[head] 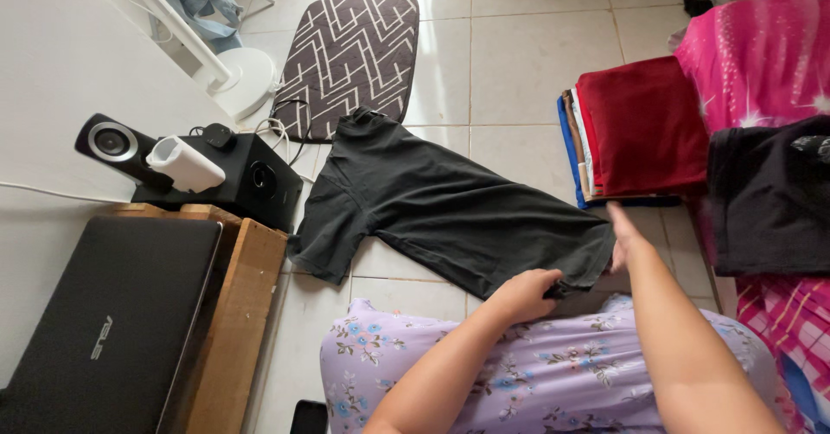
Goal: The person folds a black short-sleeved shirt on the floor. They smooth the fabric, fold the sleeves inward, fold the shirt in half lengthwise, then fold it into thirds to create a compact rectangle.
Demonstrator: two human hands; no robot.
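Both hands clamp the hem of a black shirt (441, 205) spread on the floor (519, 62) — left hand (526, 294) fisted, right hand (621, 239) pinching the corner.

Head-worn view, steeply downward, close over the tiled floor (519, 62).

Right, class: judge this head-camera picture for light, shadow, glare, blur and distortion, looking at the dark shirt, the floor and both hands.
Head view: soft, even daylight; the tiled floor shows faint sheen, no hard glare. The shirt is sharp but its folds sink into dark. Left hand and right hand at its hem look slightly soft. Wide-lens bending stretches the edges.
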